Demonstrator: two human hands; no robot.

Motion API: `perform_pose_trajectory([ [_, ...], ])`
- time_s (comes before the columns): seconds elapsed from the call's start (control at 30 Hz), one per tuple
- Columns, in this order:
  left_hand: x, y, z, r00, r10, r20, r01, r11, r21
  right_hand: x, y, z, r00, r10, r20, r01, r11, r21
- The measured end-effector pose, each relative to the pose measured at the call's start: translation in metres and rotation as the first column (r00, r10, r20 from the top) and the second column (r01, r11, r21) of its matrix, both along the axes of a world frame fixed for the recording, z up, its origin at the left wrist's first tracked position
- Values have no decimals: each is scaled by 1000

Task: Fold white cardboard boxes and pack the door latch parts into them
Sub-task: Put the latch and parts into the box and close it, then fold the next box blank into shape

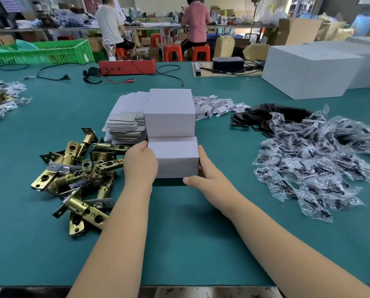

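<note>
A closed white cardboard box [175, 157] sits on the green table [179, 244] in front of a stack of finished white boxes [171, 112]. My left hand [140, 164] grips its left end, with the thumb on the top edge. My right hand [203, 171] holds its right end, fingers along the side and thumb at the lower front corner. Brass door latch parts [78, 175] lie in a heap to the left. Flat unfolded box blanks [126, 123] are piled behind the latches.
Clear plastic bags of black screws [317, 162] cover the right side, with black plates [265, 117] and small white cardboard inserts [218, 105] behind them. Large white cartons [313, 69] stand far right. A red tester box [127, 66], cables and a green crate [40, 52] are at the back.
</note>
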State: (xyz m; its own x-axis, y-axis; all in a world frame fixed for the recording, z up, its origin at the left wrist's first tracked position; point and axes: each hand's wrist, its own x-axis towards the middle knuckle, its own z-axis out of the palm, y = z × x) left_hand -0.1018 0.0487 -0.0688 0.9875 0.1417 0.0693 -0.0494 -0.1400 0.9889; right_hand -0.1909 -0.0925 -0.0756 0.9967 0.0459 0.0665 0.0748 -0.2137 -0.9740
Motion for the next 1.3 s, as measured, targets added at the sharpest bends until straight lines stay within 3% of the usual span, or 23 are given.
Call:
perform_pose_trajectory([
  [0.4,-3,0,3,996,-44,-73,38,996,-86,1,-7,-1,995,97,8,-97,990,105],
  [0.53,4,5,11,999,3,-42,-8,992,-123,4,-8,-1,999,-9,46,0,982,189],
  [0.6,16,9,22,995,83,54,-83,997,1,7,-11,-2,993,-118,14,110,957,268],
  [0.7,55,18,39,975,144,168,-195,918,346,9,-15,-3,970,-241,-25,239,935,262],
  [0.77,87,27,44,973,156,173,-223,837,499,10,-17,-3,956,-291,-26,288,922,260],
  [0.9,131,44,39,968,218,128,-230,549,803,10,-19,-6,952,-305,-14,298,916,268],
  [0.97,143,49,36,966,257,28,-161,514,842,11,-18,-7,955,-297,-20,291,918,268],
  [1.03,153,49,36,969,249,-13,-123,524,843,13,-19,-8,955,-297,-16,290,919,268],
  [1.17,159,47,44,965,256,51,-187,541,820,16,-21,-7,953,-302,-11,294,919,263],
  [1.3,160,58,46,967,255,13,-201,729,654,15,-21,-8,947,-321,-6,311,911,270],
])
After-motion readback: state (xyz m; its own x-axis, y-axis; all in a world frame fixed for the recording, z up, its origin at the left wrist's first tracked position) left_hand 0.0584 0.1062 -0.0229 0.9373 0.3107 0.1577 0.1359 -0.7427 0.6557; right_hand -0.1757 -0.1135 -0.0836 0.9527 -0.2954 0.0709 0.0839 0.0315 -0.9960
